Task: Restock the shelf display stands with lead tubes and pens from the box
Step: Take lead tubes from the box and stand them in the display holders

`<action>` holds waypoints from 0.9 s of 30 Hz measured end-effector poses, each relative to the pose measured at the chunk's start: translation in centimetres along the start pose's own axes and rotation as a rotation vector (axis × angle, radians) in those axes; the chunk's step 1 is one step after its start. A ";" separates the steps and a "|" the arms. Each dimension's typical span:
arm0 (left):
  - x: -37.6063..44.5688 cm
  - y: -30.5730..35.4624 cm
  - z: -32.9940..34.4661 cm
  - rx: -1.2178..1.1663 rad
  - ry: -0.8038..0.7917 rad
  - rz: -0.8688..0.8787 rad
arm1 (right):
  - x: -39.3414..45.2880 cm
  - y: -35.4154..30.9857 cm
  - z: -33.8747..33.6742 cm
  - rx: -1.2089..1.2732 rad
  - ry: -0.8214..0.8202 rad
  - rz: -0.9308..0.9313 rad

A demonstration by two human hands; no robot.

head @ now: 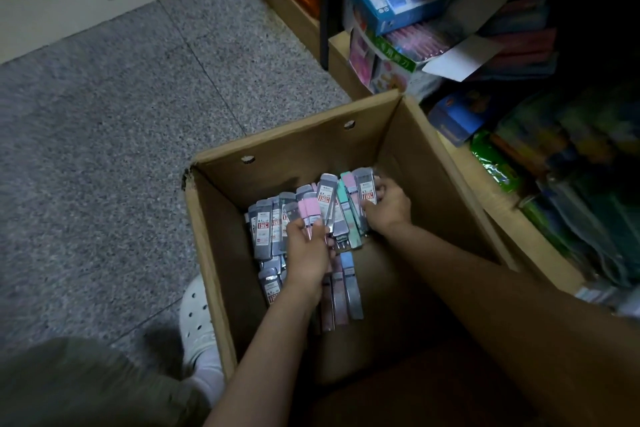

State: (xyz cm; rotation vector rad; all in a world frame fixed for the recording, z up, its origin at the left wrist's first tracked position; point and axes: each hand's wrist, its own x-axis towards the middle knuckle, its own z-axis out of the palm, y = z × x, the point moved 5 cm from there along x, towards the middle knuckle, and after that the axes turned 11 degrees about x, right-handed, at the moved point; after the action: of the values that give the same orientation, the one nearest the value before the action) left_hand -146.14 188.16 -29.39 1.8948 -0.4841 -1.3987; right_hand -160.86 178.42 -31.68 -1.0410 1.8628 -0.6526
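Down in the cardboard box (221, 253), left hand (306, 253) and right hand (389, 206) each clutch lead tubes (265, 229).

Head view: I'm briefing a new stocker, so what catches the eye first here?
The open box on the floor, with both hands in it. The left hand grips pink tubes, and the right hand holds grey tubes by the far wall. Crowded shelves stand right.
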 end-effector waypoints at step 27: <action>-21.3 27.7 7.2 0.316 -0.542 0.784 | -19.3 -20.0 -27.9 0.696 -0.097 -0.366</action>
State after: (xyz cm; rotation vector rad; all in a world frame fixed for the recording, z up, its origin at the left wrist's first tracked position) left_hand -156.90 181.48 3.94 1.2566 -1.5897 -1.2963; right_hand -172.42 185.51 5.31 -0.9134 1.2074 -1.3217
